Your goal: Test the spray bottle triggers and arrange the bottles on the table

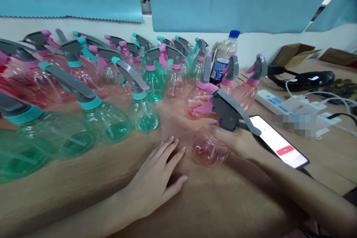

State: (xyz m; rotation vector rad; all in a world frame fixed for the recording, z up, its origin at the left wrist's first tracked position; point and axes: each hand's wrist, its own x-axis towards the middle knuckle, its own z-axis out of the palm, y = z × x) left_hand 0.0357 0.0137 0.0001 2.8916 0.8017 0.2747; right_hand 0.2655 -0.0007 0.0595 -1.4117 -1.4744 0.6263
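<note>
My left hand [154, 178] lies flat, palm down, on the brown table with its fingers stretched out and holds nothing. Just beyond my left fingertips, my right hand [223, 135] is round the neck of a clear pink spray bottle [209, 150] with a grey and pink trigger head. Its fingers are partly hidden behind the bottle and the trigger. Close behind stands another pink spray bottle [192, 98], near my right fingertips. To the left of my hands are green spray bottles with teal collars, the nearest being one [143, 113] with a grey lever.
Several pink and green spray bottles [75, 63] crowd the left and back of the table. A drink bottle with a blue cap [223, 57] stands at the wall. On the right are a lit phone [279, 141], a white power strip [275, 102] with cables, and cardboard boxes [295, 54].
</note>
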